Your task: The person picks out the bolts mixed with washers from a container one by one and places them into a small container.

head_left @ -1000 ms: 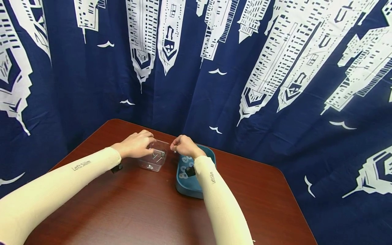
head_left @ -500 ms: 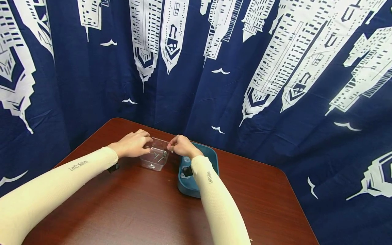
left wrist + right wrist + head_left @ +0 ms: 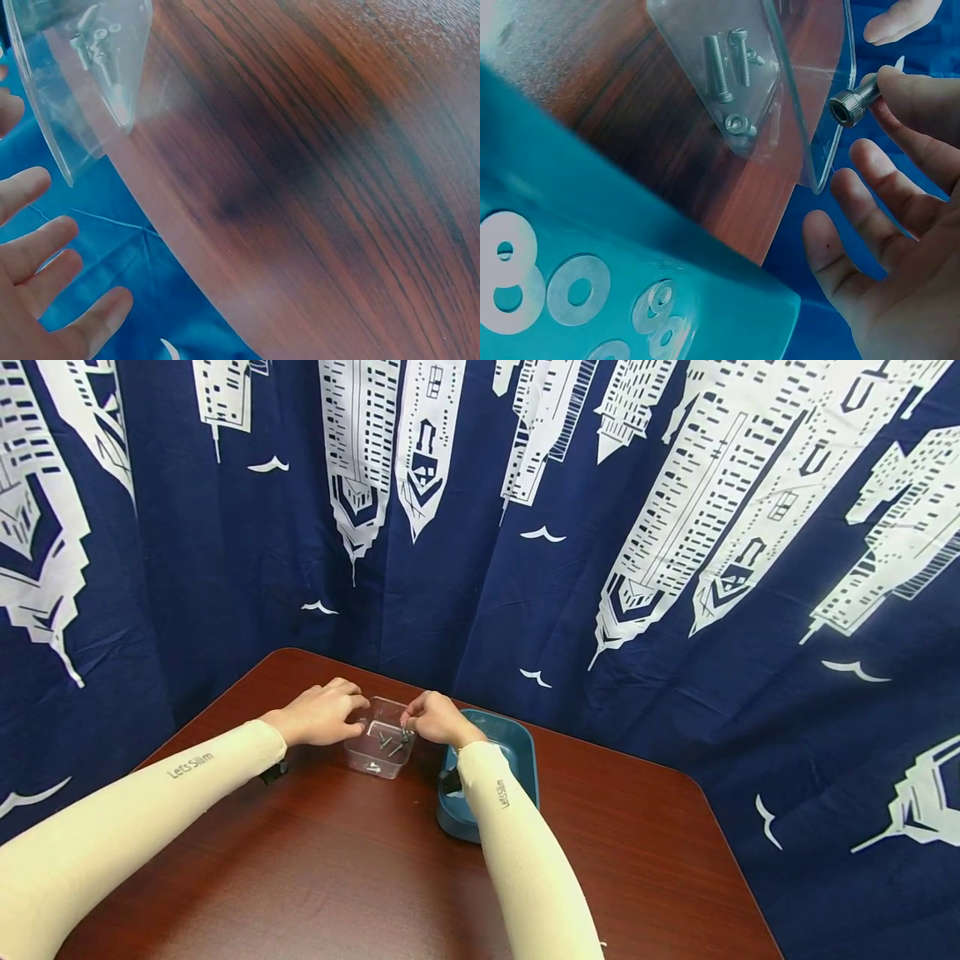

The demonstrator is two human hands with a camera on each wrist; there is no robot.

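Note:
A socket head bolt is pinched between the thumb and index finger of my right hand, its knurled head pointing outward. That hand is over the right rim of a clear plastic box. Inside the box lie several bolts, with small nuts or washers among them. My left hand is at the box's left side with spread, slightly bent fingers and nothing held; whether a fingertip touches the box, I cannot tell.
A blue tray stands right of the box, partly under my right forearm. Flat washers of different sizes lie in it. Both stand on a brown wooden table, with a dark blue patterned curtain behind its far edge.
My right hand has moved left, away from the tray to the clear box's rim, with the bolt in its fingers. The left hand has barely moved.

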